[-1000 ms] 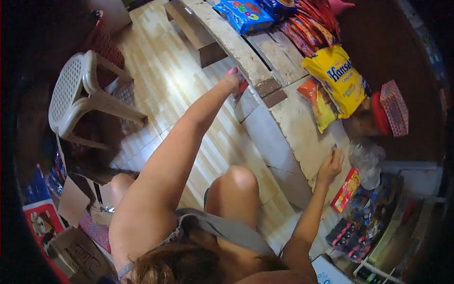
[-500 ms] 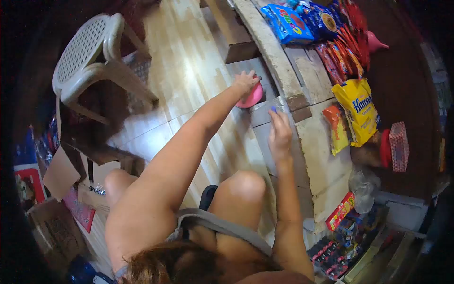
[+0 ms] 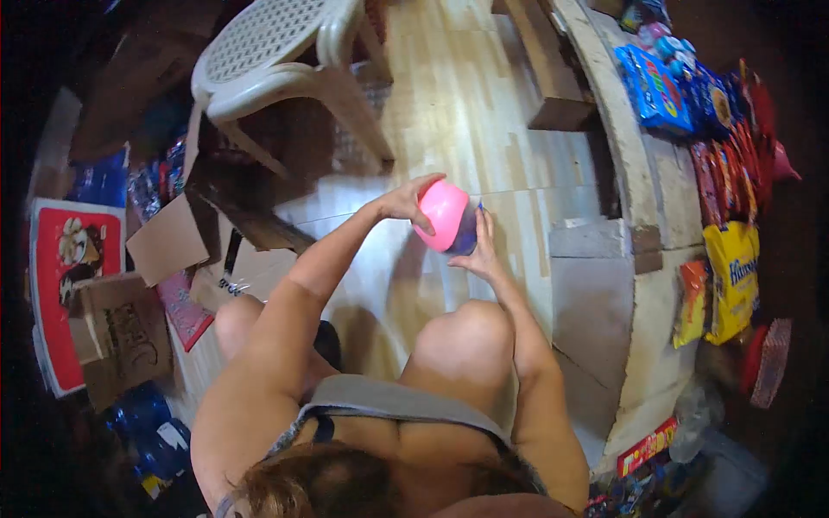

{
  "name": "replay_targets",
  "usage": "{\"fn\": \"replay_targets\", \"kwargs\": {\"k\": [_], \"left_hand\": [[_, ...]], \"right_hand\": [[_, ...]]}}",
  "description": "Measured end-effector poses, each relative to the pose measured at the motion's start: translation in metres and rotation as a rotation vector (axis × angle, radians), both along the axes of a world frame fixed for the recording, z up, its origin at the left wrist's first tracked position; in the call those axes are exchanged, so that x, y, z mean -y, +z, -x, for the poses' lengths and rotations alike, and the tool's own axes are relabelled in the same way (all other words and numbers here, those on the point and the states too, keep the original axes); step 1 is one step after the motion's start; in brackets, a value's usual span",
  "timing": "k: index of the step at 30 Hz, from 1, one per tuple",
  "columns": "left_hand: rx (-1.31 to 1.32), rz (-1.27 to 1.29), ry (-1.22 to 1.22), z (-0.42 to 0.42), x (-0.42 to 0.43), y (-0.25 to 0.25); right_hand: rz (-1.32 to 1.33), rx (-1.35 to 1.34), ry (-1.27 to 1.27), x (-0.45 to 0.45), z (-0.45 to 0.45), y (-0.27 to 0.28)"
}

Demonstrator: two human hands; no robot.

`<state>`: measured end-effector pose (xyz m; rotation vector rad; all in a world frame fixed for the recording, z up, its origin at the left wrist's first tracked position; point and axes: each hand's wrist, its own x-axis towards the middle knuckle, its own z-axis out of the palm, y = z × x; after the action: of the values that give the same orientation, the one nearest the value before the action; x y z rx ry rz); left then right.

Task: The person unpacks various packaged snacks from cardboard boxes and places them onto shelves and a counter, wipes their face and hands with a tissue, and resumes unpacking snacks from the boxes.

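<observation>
Both of my hands hold a rounded pink-lidded container [image 3: 444,216] above the floor in front of my knees. My left hand [image 3: 409,204] is curved around the pink lid, thumb below and fingers over the top. On the other side, my right hand [image 3: 480,252] grips the dark, see-through-looking body, its thumb underneath and its fingers along the right side. A small blue bit [image 3: 480,206] shows at the right fingertips; I cannot tell what it is. The container is tilted, its lid toward the left. Its contents do not show clearly.
A white plastic chair [image 3: 285,78] stands at upper left, with cardboard boxes [image 3: 129,332] below it. On the right, a worn ledge [image 3: 661,345] carries a yellow cracker pack [image 3: 732,281], a blue snack pack [image 3: 654,89] and red sachets [image 3: 734,177]. A wooden block [image 3: 561,108] lies beside it.
My left hand has brought the pink-lidded container up from beside the ledge, toward me. My right hand has moved in and taken hold of its other side. The view has shifted left.
</observation>
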<state>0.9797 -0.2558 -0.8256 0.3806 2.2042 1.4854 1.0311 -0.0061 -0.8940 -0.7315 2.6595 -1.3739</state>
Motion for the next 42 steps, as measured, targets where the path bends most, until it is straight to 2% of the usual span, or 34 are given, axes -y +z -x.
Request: {"fn": "replay_targets", "kwargs": {"k": [1, 4, 8, 9, 12, 14, 16, 17, 20, 23, 26, 27, 30, 31, 34, 35, 37, 38, 40, 41, 42], "left_hand": [[0.122, -0.045, 0.023, -0.007, 0.007, -0.003], [0.213, -0.052, 0.169, -0.018, 0.019, 0.009], [0.095, 0.198, 0.381, -0.018, 0.020, -0.014], [0.142, 0.236, 0.506, -0.021, 0.016, -0.010], [0.615, 0.178, 0.595, -0.023, 0.034, -0.001], [0.694, 0.128, 0.470, -0.022, 0.039, 0.002], [0.713, 0.127, 0.409, -0.022, 0.028, 0.031], [0.736, 0.155, 0.397, -0.017, 0.030, 0.012], [0.773, 0.326, 0.292, -0.012, 0.011, 0.029], [0.457, 0.537, -0.215, -0.003, -0.006, 0.010], [-0.561, 0.838, -0.346, -0.031, -0.012, 0.054], [-0.653, 0.803, -0.389, -0.033, -0.017, 0.054], [-0.491, 0.630, -0.647, -0.023, -0.027, 0.057], [-0.537, 0.641, -0.654, -0.022, -0.029, 0.058], [-0.293, 0.808, -0.525, -0.028, -0.048, 0.074], [-0.174, 0.877, -0.412, -0.022, -0.056, 0.063], [-0.175, 0.891, -0.313, -0.029, -0.061, 0.065], [-0.176, 0.895, -0.269, -0.033, -0.063, 0.066], [-0.392, 0.859, -0.419, -0.047, -0.056, 0.055], [-0.529, 0.884, -0.509, -0.053, -0.052, 0.053], [-0.667, 0.907, -0.599, -0.059, -0.047, 0.055]], "right_hand": [[0.022, 0.015, -0.019, 0.017, 0.000, 0.005], [0.061, -0.010, -0.046, 0.044, 0.004, 0.007], [0.072, -0.146, -0.115, 0.064, -0.001, -0.003], [-0.023, -0.081, -0.137, 0.070, -0.008, 0.011], [-0.027, -0.171, -0.073, 0.086, -0.010, 0.009], [0.032, -0.168, -0.058, 0.083, -0.013, 0.004], [0.083, -0.144, -0.060, 0.079, -0.013, 0.005], [0.081, -0.146, -0.070, 0.076, -0.016, 0.002], [0.114, -0.078, -0.134, 0.065, -0.027, 0.000], [0.122, -0.017, -0.220, 0.047, -0.039, -0.002], [0.140, 0.006, -0.274, 0.034, -0.045, -0.003], [0.158, 0.007, -0.267, 0.033, -0.046, -0.004], [0.169, 0.043, -0.269, 0.029, -0.051, -0.006], [0.167, 0.060, -0.274, 0.029, -0.052, -0.004], [0.129, 0.108, -0.306, 0.028, -0.054, -0.020], [0.202, 0.125, -0.258, 0.029, -0.056, -0.022], [0.349, 0.160, -0.163, 0.034, -0.060, -0.021], [0.280, 0.127, -0.187, 0.037, -0.061, -0.021], [0.130, 0.067, -0.244, 0.033, -0.066, -0.035], [0.143, 0.205, -0.276, 0.033, -0.062, -0.036], [0.128, 0.197, -0.256, 0.031, -0.062, -0.032]]}}
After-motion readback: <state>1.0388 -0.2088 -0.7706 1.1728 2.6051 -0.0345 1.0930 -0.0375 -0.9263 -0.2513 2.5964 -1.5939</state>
